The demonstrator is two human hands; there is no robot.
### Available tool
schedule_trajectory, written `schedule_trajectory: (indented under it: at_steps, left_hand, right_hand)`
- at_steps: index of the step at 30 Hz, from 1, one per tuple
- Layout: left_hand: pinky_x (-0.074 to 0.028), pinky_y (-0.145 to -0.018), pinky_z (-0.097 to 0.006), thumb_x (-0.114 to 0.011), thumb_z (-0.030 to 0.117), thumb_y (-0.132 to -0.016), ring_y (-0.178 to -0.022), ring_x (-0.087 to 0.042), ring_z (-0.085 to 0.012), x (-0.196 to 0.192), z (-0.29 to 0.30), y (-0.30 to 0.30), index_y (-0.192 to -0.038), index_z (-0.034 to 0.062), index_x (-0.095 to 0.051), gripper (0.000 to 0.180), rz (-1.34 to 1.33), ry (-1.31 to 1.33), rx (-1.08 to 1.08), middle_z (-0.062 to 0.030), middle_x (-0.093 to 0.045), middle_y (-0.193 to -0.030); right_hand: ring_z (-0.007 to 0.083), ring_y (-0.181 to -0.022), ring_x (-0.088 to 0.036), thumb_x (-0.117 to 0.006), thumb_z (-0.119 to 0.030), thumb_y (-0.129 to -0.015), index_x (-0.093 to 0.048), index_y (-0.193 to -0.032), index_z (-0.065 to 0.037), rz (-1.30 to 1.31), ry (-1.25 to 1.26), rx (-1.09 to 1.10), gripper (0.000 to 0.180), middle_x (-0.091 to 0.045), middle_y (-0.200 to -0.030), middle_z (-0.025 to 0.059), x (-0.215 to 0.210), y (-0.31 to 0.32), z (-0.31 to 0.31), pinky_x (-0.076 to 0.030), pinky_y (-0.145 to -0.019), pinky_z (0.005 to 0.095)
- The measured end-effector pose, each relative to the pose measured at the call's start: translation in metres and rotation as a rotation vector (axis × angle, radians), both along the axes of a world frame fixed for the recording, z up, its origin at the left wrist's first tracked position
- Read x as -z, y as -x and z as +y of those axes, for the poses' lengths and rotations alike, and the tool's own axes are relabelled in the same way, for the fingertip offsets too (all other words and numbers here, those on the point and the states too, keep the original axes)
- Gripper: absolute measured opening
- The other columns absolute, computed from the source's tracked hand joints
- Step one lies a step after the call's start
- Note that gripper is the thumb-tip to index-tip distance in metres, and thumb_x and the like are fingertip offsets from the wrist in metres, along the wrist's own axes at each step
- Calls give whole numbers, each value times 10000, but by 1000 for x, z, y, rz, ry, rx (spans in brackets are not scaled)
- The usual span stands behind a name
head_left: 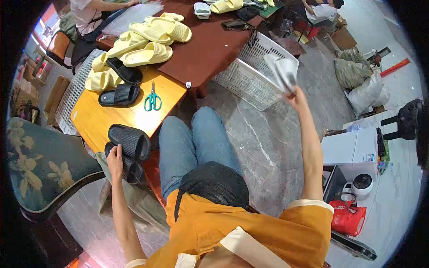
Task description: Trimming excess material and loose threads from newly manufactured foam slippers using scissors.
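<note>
My left hand (115, 161) is closed on a pair of black slide sandals (129, 139) at the near edge of the yellow wooden table. Far out to the right, my right hand (296, 99) grips pale grey slide sandals (285, 71), blurred by motion, over the end of a white plastic basket (250, 85). On the yellow table, a black slide (119, 95) lies beside teal-handled scissors (153, 100). Another black slide (124, 70) rests farther back, against several pale yellow slides (152, 38) heaped across both tables.
The dark red table (208, 49) adjoins the yellow table (89, 120). A white crate (73, 96) stands left of them. A floral-backed chair (44, 165) is near my left arm. Sacks (353, 76), a white cabinet (351, 147) and a red bag (349, 219) are to the right. Two people sit beyond.
</note>
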State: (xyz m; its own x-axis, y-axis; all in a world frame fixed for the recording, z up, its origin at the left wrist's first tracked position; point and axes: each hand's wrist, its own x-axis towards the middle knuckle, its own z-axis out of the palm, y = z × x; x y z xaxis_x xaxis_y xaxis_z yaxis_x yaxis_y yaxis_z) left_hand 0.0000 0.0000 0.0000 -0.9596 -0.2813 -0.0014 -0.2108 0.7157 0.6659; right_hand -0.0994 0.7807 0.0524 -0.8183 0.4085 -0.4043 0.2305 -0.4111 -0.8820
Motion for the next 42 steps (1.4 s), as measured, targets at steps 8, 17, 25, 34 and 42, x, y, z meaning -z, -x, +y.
schedule_trajectory:
  at_steps: [8,17,25,34,42]
  left_hand:
    - [-436,-653,-337,-539,288,-1000,-675,-515,-165,-26,44,-22,-930,-64,-583,361,242,-72,13,-174,-536,-713]
    - [-505,-721,-416,-633,300,-925,-848,-654,-390,-67,169,10,-965,32,-691,277,96,-43,345,-199,-678,-874]
    - [-506,-637,-452,-587,415,-927,-733,-658,-342,-35,198,23,-787,79,-671,374,212,143,470,-140,-667,-753]
    - [-507,-623,-452,-625,309,-884,-668,-649,-328,-5,213,2,-770,68,-666,270,316,138,407,-145,-656,-702]
    - [-506,-664,-426,-641,295,-868,-702,-648,-306,12,207,-3,-812,82,-657,221,359,109,374,-113,-669,-734]
  right_hand:
    - [246,-622,-636,-559,-239,-912,-576,-1021,-42,-247,118,-207,226,-642,-832,117,63,-61,-43,-573,-500,356]
    - [304,-1166,-583,-636,-414,-941,-342,-1464,-19,-10,-168,-166,719,-420,-1450,173,4,21,-52,-513,-959,383]
    - [166,-1051,-629,-559,-227,-1003,-608,-1260,7,270,-410,-976,351,-657,-1170,82,-15,-41,-277,-498,-928,303]
    - [334,-943,-666,-637,-108,-866,-715,-1020,-34,688,-916,-1155,188,-697,-1013,162,45,11,-448,-525,-828,398]
    - [349,-809,-659,-623,-145,-830,-687,-828,-61,807,-1363,-1210,106,-665,-852,145,89,32,-500,-534,-714,453]
